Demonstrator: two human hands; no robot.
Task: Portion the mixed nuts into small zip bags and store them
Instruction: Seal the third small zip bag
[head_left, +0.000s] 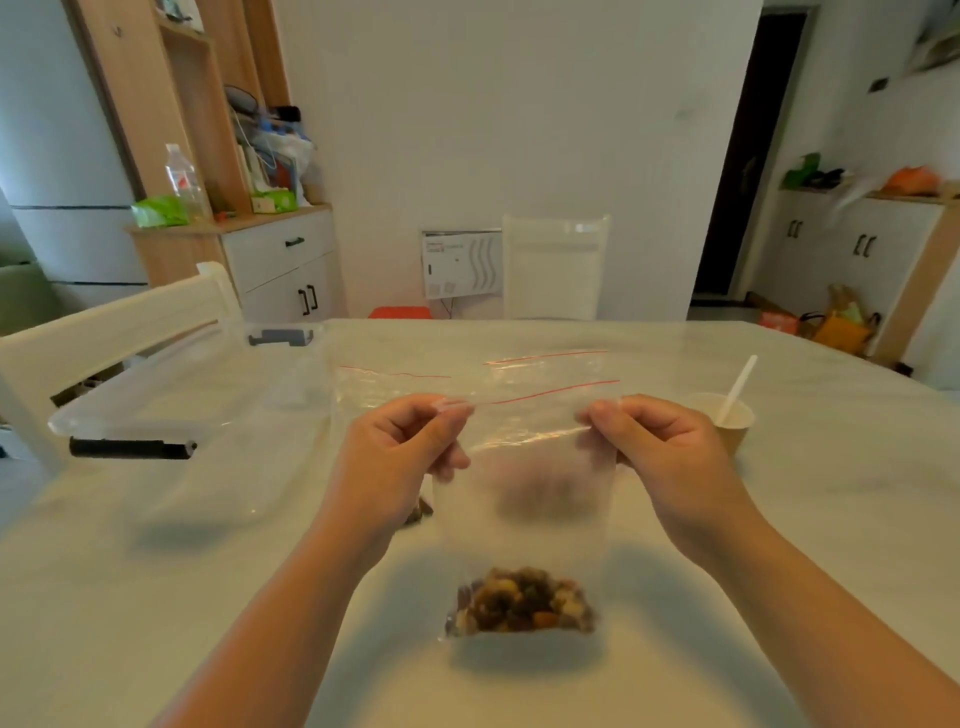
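Zip bag (524, 519): held up in the air over the table (156, 597), hanging down, top edge stretched between both hands
Nuts (522, 603): a small brown pile sitting at the bottom of the zip bag
Left hand (402, 449): fingers curled, pinching the zip bag's top left corner
Right hand (660, 441): fingers curled, pinching the zip bag's top right corner
Empty bags (467, 374): flat on the table behind the zip bag, with red lines along their tops
Paper cup (727, 423): right of the zip bag, with a white spoon (737, 387) in it
Clear box (156, 395): left of the zip bag, on the table
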